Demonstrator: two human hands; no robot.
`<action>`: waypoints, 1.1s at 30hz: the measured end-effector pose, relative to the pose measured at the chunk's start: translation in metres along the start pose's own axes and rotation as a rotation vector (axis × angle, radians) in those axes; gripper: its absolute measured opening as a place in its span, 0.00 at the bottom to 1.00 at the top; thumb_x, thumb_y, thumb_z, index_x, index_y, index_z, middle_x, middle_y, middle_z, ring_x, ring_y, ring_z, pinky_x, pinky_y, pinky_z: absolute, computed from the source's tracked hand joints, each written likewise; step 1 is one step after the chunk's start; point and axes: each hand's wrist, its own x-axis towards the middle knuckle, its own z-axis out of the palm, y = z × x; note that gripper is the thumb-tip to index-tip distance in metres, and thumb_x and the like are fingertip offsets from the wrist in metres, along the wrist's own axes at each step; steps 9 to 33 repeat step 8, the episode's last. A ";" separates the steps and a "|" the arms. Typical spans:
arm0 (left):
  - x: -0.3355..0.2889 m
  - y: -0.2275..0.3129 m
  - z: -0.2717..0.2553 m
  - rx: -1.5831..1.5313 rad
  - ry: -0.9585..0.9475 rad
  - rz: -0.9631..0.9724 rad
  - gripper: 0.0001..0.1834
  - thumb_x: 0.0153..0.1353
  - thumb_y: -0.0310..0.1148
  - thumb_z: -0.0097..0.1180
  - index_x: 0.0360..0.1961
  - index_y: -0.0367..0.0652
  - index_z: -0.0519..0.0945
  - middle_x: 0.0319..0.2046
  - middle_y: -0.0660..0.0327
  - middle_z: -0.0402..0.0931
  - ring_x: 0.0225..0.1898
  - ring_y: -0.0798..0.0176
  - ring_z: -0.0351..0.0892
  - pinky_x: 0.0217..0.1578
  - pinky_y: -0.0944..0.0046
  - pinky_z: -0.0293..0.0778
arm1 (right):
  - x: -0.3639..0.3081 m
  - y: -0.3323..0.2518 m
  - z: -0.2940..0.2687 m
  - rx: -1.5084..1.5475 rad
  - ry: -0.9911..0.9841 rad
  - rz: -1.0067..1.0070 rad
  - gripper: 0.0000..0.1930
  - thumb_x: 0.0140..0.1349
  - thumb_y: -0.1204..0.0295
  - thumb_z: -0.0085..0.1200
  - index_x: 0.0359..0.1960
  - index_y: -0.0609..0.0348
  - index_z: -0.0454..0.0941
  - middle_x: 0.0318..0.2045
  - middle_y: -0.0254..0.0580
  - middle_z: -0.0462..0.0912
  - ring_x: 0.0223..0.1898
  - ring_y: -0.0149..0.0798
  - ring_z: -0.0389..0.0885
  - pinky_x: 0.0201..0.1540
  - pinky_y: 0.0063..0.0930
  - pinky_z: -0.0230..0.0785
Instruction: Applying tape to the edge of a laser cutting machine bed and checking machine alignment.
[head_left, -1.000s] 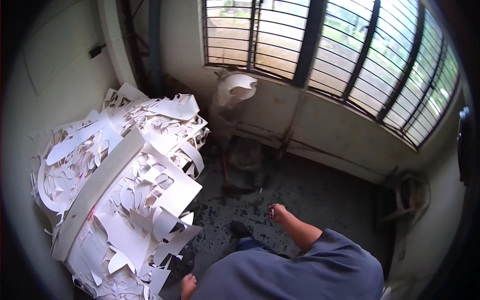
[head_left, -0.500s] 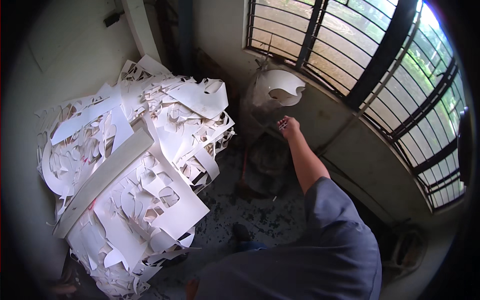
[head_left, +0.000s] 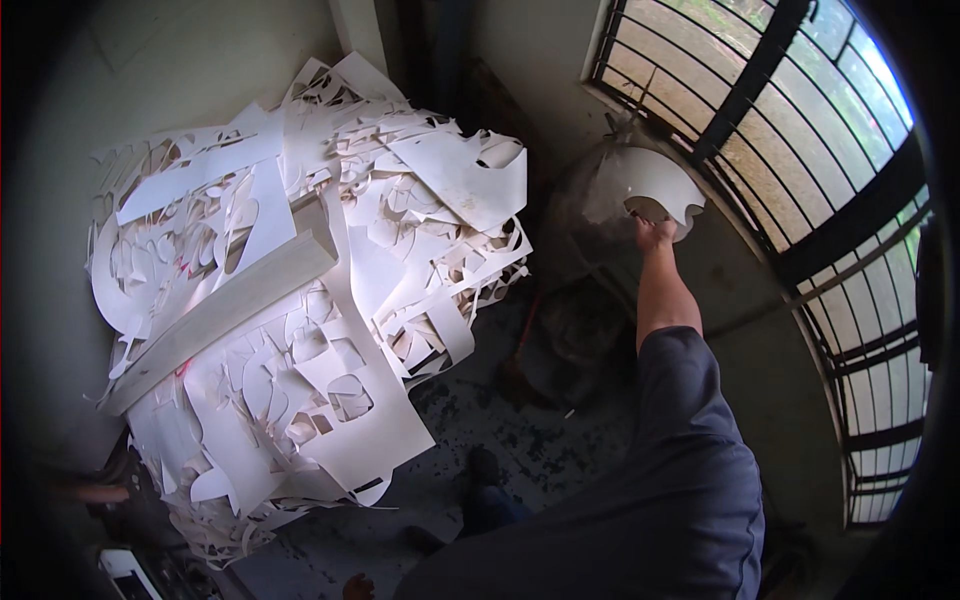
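My right hand (head_left: 656, 232) reaches far out at the upper right, at the notched lower edge of a curved white sheet scrap (head_left: 668, 180). Its fingertips overlap the dark cut-out there, so I cannot make out whether they grip the sheet or what they hold. That scrap sits at the top of a cloudy clear plastic bag (head_left: 585, 205) below the window. Only a small part of my left hand (head_left: 358, 587) shows at the bottom edge, low beside my body. Its fingers are too dark and cropped to read.
A large heap of white cut sheet scraps (head_left: 390, 420) fills the left, with a long pale strip (head_left: 230, 310) across it. A broom (head_left: 515, 375) is on the dark, stained floor (head_left: 480, 400). The barred window (head_left: 740, 130) runs along the right wall.
My right hand, closed around small pale bits before, has moved up to the white scrap's notched edge. The view has shifted, and more of my left hand shows at the bottom.
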 end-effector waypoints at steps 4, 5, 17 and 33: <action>0.015 -0.035 0.013 -0.008 -0.048 0.012 0.30 0.76 0.48 0.56 0.76 0.55 0.70 0.69 0.57 0.75 0.68 0.50 0.77 0.67 0.42 0.73 | -0.017 0.044 -0.031 -0.085 0.123 -0.404 0.29 0.81 0.62 0.35 0.75 0.71 0.60 0.73 0.62 0.68 0.73 0.62 0.70 0.75 0.57 0.68; 0.034 -0.052 0.023 -0.013 -0.043 0.071 0.30 0.73 0.48 0.60 0.73 0.54 0.73 0.66 0.55 0.77 0.68 0.50 0.77 0.67 0.43 0.73 | -0.034 0.052 -0.043 -0.194 0.110 -0.384 0.27 0.81 0.66 0.35 0.74 0.72 0.60 0.72 0.63 0.70 0.70 0.61 0.75 0.71 0.52 0.74; 0.091 -0.126 0.036 1.200 -0.111 0.719 0.29 0.63 0.47 0.72 0.64 0.53 0.84 0.59 0.50 0.84 0.69 0.48 0.77 0.68 0.48 0.73 | -0.084 0.154 -0.024 -0.382 0.066 -0.120 0.29 0.83 0.60 0.35 0.75 0.71 0.62 0.66 0.66 0.76 0.64 0.66 0.80 0.68 0.54 0.77; 0.091 -0.126 0.036 1.200 -0.111 0.719 0.29 0.63 0.47 0.72 0.64 0.53 0.84 0.59 0.50 0.84 0.69 0.48 0.77 0.68 0.48 0.73 | -0.084 0.154 -0.024 -0.382 0.066 -0.120 0.29 0.83 0.60 0.35 0.75 0.71 0.62 0.66 0.66 0.76 0.64 0.66 0.80 0.68 0.54 0.77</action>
